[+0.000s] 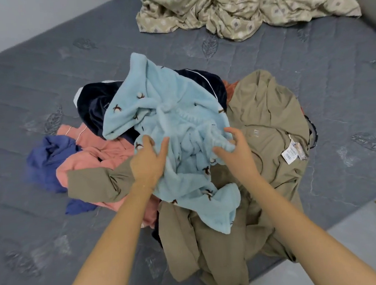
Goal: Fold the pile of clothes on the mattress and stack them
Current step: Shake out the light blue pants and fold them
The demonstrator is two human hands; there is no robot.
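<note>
On the grey mattress, a mixed pile of clothes is lying unfolded, and both hands are reaching into its top layer. The left hand is lying with its fingers spread on a light-blue fleece garment, pressing rather than pinching it. The right hand is curling its fingers into a bunched fold of the same fleece; whether that grip is fully closing cannot be told. The two hands are working apart, at opposite sides of the bunched middle.

The fleece is resting on an olive-khaki garment carrying a white label, with a dark navy piece behind it, a salmon-pink piece to the left and a blue piece at the pile's left edge. A patterned beige sheet is lying crumpled well apart at the far end.

Judged from this layout, the step is singling out the fleece. It would go best by finding two matching corners or a hem, lifting it clear, and spreading it on bare mattress. No basket, box or other container is showing; no folded stack is visible yet.
</note>
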